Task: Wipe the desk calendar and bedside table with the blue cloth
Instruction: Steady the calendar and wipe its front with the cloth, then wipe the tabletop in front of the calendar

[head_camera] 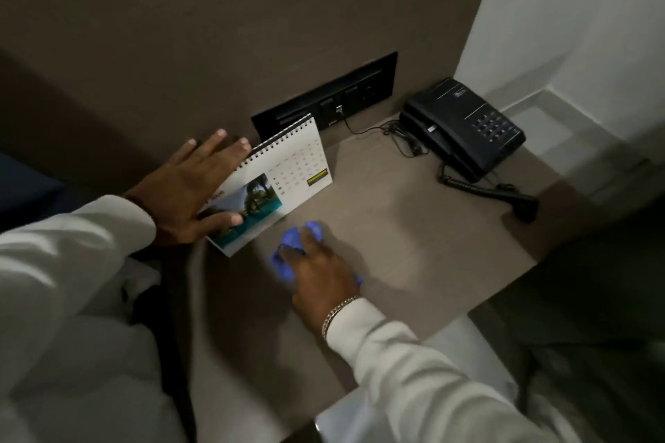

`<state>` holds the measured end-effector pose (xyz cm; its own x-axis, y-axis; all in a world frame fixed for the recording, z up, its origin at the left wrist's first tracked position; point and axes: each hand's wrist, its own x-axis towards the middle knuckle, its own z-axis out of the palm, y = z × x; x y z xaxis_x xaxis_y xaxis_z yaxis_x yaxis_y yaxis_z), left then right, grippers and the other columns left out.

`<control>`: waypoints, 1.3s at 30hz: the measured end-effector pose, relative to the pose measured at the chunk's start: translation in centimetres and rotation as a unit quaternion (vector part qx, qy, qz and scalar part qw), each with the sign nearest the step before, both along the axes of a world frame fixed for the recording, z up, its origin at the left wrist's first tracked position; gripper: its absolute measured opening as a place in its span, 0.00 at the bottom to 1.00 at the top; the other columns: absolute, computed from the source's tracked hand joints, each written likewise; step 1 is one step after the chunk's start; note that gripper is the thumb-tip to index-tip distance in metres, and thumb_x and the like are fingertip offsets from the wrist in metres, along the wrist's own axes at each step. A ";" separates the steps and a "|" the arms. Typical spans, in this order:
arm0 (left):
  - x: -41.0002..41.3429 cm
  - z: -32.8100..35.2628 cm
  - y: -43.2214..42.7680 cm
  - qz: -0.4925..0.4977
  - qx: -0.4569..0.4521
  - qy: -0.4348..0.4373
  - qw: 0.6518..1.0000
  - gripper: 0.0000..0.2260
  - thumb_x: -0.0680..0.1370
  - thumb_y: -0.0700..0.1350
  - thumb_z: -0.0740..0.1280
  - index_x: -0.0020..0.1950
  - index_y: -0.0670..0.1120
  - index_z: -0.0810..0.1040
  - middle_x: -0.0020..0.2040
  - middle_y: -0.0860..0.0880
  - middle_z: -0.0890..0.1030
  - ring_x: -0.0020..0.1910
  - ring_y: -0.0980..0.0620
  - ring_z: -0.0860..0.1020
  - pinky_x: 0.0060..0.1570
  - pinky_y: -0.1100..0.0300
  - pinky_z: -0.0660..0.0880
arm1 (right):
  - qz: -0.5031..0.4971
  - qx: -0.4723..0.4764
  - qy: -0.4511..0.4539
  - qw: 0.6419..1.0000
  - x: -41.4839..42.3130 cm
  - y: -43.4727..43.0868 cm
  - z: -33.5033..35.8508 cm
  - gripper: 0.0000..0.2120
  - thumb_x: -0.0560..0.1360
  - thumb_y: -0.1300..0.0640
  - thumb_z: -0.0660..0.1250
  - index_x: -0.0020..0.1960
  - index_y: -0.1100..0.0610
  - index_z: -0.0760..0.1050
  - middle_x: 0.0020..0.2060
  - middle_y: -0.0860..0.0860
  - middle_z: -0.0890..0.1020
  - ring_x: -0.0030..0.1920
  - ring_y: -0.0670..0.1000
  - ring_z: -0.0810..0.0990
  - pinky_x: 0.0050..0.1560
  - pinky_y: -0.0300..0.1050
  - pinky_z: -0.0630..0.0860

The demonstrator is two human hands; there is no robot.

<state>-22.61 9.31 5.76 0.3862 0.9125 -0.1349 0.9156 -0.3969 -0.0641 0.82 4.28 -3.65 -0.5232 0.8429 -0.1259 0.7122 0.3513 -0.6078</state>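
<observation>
A white spiral-bound desk calendar (277,178) with a pool photo stands tilted at the left rear of the bedside table (414,237). My left hand (190,191) grips the calendar's left edge, thumb on its front, fingers spread behind it. My right hand (316,273) presses a bunched blue cloth (293,244) flat onto the tabletop just in front of the calendar. Most of the cloth is hidden under my palm and fingers.
A black telephone (464,126) with a coiled cord (485,191) sits at the table's back right. A black socket panel (331,97) is set in the wall behind the calendar, with a thin cable (360,129) running along the table. The table's front edge runs near my right sleeve.
</observation>
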 end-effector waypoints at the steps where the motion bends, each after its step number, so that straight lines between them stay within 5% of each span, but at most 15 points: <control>1: 0.4 0.1 -0.3 0.016 0.008 -0.011 1.000 0.43 0.70 0.72 0.49 0.78 0.49 0.48 0.80 0.49 0.52 0.79 0.48 0.45 0.75 0.42 0.51 | -0.011 0.015 -0.018 1.000 1.6 0.7 0.1 0.25 0.70 0.61 0.63 0.66 0.49 0.69 0.77 0.57 0.55 0.62 0.62 0.75 0.57 0.53 0.75; 7: 3.8 0.2 -1.4 0.108 0.030 -0.055 0.992 0.41 0.71 0.68 0.52 0.77 0.43 0.55 0.79 0.44 0.55 0.79 0.45 0.47 0.75 0.42 0.49 | -0.152 0.037 -0.128 0.979 11.5 5.7 -0.2 0.29 0.68 0.64 0.63 0.68 0.47 0.66 0.76 0.57 0.56 0.61 0.64 0.74 0.54 0.55 0.76; 12: 5.2 0.0 -2.7 0.191 0.037 -0.126 0.973 0.38 0.72 0.64 0.56 0.77 0.45 0.55 0.79 0.45 0.56 0.79 0.46 0.47 0.76 0.43 0.48 | -0.087 0.033 -0.246 0.965 15.4 6.7 -0.3 0.32 0.71 0.50 0.64 0.73 0.48 0.60 0.77 0.58 0.55 0.71 0.67 0.62 0.67 0.61 0.66; 14: 5.7 -0.1 -3.7 0.263 0.098 -0.215 0.935 0.35 0.74 0.60 0.60 0.77 0.45 0.57 0.79 0.46 0.57 0.79 0.48 0.48 0.76 0.47 0.49 | -0.114 0.065 -0.210 0.969 15.2 7.2 1.2 0.33 0.69 0.46 0.67 0.72 0.49 0.62 0.73 0.59 0.63 0.71 0.67 0.61 0.67 0.64 0.64; 17: 6.6 -0.9 -5.8 0.439 0.195 -0.373 0.794 0.30 0.76 0.54 0.62 0.76 0.45 0.60 0.77 0.47 0.61 0.78 0.49 0.56 0.75 0.55 0.53 | -0.146 0.046 0.041 0.987 13.0 10.0 4.4 0.30 0.68 0.53 0.71 0.68 0.57 0.68 0.65 0.61 0.74 0.67 0.62 0.71 0.65 0.52 0.68; 20: 7.4 -1.5 -7.0 0.603 0.197 -0.517 0.575 0.26 0.80 0.57 0.56 0.74 0.46 0.64 0.75 0.46 0.67 0.74 0.48 0.64 0.72 0.60 0.58 | -0.138 -0.075 0.189 0.969 8.7 13.5 6.4 0.27 0.72 0.62 0.69 0.69 0.61 0.68 0.64 0.60 0.77 0.63 0.55 0.76 0.66 0.48 0.70; 23: 7.6 -2.5 -7.0 0.683 0.166 -0.530 0.475 0.26 0.82 0.56 0.49 0.71 0.40 0.68 0.71 0.37 0.71 0.70 0.39 0.68 0.63 0.62 0.62 | -0.157 -0.201 0.305 0.917 4.8 16.3 6.6 0.25 0.73 0.70 0.65 0.69 0.65 0.65 0.65 0.63 0.75 0.60 0.52 0.75 0.59 0.40 0.76; 26: 7.5 -3.1 -6.9 0.642 0.127 -0.618 0.436 0.30 0.78 0.63 0.49 0.71 0.45 0.68 0.72 0.44 0.71 0.69 0.45 0.71 0.68 0.54 0.65 | -0.180 -0.251 0.327 0.893 2.8 17.9 5.8 0.26 0.73 0.74 0.60 0.70 0.65 0.64 0.65 0.62 0.74 0.58 0.51 0.74 0.37 0.29 0.75; 29: 7.4 -3.0 -6.9 0.609 0.099 -0.667 0.416 0.33 0.77 0.66 0.47 0.71 0.46 0.69 0.72 0.47 0.71 0.70 0.49 0.70 0.63 0.53 0.64 | -0.181 -0.283 0.315 0.888 1.8 18.2 4.9 0.29 0.72 0.74 0.57 0.72 0.64 0.62 0.68 0.60 0.73 0.64 0.53 0.75 0.32 0.29 0.73; 32: 7.6 -3.0 -6.8 0.585 0.086 -0.678 0.436 0.31 0.78 0.65 0.45 0.69 0.49 0.71 0.72 0.49 0.71 0.71 0.51 0.68 0.65 0.52 0.62 | -0.153 -0.307 0.334 0.878 1.5 17.5 4.3 0.33 0.69 0.77 0.55 0.74 0.64 0.58 0.69 0.61 0.72 0.66 0.56 0.75 0.41 0.32 0.76; 35: 7.3 -2.9 -6.6 0.573 0.088 -0.695 0.425 0.27 0.79 0.64 0.45 0.64 0.52 0.74 0.65 0.51 0.74 0.68 0.52 0.69 0.66 0.53 0.61 | -0.142 -0.314 0.359 0.867 1.6 16.8 4.5 0.34 0.68 0.80 0.54 0.73 0.65 0.60 0.69 0.62 0.72 0.67 0.57 0.74 0.63 0.51 0.74; 39: 6.0 -2.2 -6.3 0.545 0.072 -0.719 0.425 0.29 0.79 0.63 0.45 0.69 0.49 0.71 0.66 0.51 0.75 0.64 0.54 0.72 0.66 0.56 0.64 | -0.153 -0.313 0.374 0.860 1.4 15.6 4.6 0.35 0.66 0.81 0.53 0.72 0.66 0.63 0.67 0.62 0.73 0.66 0.58 0.74 0.59 0.52 0.74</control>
<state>-16.62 3.05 3.52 -0.6883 0.6133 -0.3875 -0.3169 0.2263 0.9211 2.18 19.90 0.99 -0.4210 0.8451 -0.3295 0.0410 -0.3452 -0.9376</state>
